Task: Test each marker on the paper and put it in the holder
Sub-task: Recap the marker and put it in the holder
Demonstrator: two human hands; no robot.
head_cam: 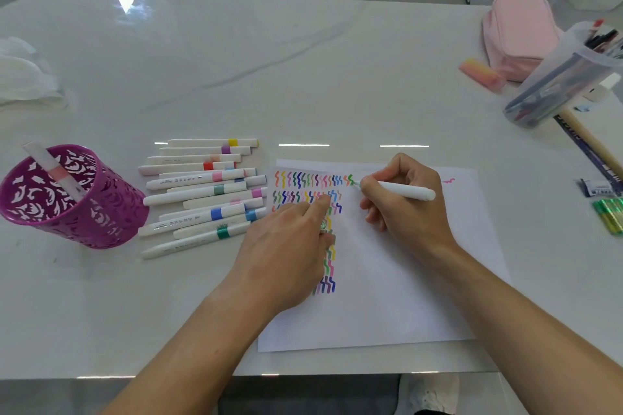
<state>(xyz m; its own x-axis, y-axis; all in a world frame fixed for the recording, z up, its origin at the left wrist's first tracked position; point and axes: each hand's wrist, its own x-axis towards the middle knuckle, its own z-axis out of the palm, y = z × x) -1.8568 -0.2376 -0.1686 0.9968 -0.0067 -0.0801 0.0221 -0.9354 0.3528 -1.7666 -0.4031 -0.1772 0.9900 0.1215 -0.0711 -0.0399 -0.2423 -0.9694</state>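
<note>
Right hand [404,212]: fingers pinched white green-tipped marker [406,192], tip on white paper sheet [404,286].
Left hand [286,246]: fingers curled round small green cap [323,225].

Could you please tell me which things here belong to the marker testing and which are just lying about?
Job: marker in right hand, green cap in left hand, paper, marker pile, purple holder.
Lying about: pink pouch, clear pen tub, eraser, white cloth.
</note>
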